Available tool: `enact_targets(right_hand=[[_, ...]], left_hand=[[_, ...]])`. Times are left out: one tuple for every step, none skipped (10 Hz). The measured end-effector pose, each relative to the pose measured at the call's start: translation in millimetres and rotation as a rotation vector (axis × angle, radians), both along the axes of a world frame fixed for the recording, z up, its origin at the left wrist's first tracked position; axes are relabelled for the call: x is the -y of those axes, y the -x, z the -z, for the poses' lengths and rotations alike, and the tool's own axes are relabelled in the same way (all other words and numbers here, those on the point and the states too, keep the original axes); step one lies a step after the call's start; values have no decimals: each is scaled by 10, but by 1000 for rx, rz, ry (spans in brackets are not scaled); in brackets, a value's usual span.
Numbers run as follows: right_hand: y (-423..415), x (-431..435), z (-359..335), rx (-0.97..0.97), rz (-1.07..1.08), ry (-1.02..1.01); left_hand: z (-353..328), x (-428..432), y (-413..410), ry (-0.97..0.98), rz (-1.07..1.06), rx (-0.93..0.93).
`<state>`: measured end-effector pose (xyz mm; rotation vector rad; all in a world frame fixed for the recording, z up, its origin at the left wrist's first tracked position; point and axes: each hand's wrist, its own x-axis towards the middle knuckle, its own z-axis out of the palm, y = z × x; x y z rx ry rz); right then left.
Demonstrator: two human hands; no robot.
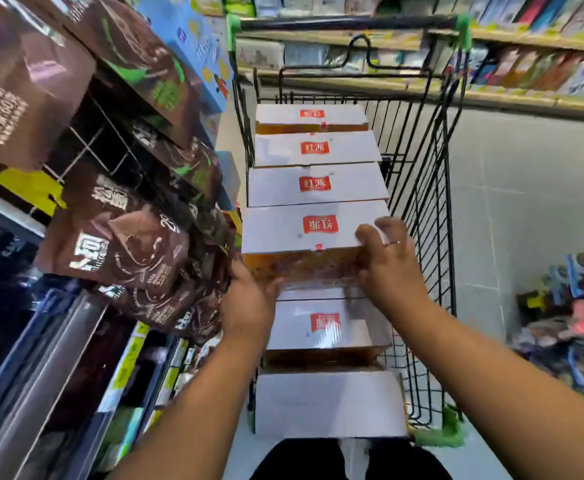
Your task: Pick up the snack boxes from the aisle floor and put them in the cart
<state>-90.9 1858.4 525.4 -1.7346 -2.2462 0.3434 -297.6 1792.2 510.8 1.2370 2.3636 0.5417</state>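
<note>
White box (304,237) squeezed between both hands, left (245,303) and right (389,261), that end-on grip keeps it level over the cart (422,188) row.

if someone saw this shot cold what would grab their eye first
First, the row of white boxes with red labels filling the black wire cart up the middle. Next, both hands gripping one box, left hand at its near corner, right hand on its right end. Brown snack bags crowd the shelf on the left.
</note>
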Motion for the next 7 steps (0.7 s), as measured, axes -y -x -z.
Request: enact_targets(right_hand=[[-24, -37, 85, 14, -16, -7], [-32, -50, 130, 23, -18, -9], [-50, -54, 99, 41, -57, 35], [-108, -48, 11, 97, -100, 95], [-185, -112, -299, 193, -193, 192], [-190, -208, -618, 202, -192, 224], [-233, -177, -1177, 168, -225, 185]], left_hand=[[66, -43, 15, 35, -3, -58], [104, -61, 2, 59, 8, -74], [91, -90, 20, 74, 22, -47], [4, -90, 51, 113, 86, -30], [-252, -42, 140, 146, 147, -59], [-621, -58, 185, 35, 141, -70], [-1191, 96, 15, -151, 183, -171]])
